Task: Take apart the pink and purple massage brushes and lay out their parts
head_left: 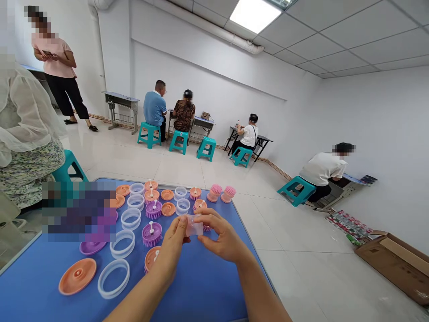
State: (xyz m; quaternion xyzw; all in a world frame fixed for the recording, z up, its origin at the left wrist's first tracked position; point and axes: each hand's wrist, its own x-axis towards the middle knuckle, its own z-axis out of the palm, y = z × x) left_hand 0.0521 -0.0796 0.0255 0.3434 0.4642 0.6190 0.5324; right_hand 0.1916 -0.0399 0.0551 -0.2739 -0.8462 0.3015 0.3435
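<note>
Bright ceiling light panel [255,14], warped wide-angle edges

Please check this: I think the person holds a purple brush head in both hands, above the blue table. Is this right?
Not right: the head view shows the left hand and right hand holding a clear plastic piece, not a purple brush head. The blue table below is as you said.

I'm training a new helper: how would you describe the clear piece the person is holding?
On the blue table, rows of orange, purple and clear plastic parts lie spread out. Near the front, the left hand and right hand pinch a clear plastic ring. Unlike the other clear rings, it is raised off the table.
</note>
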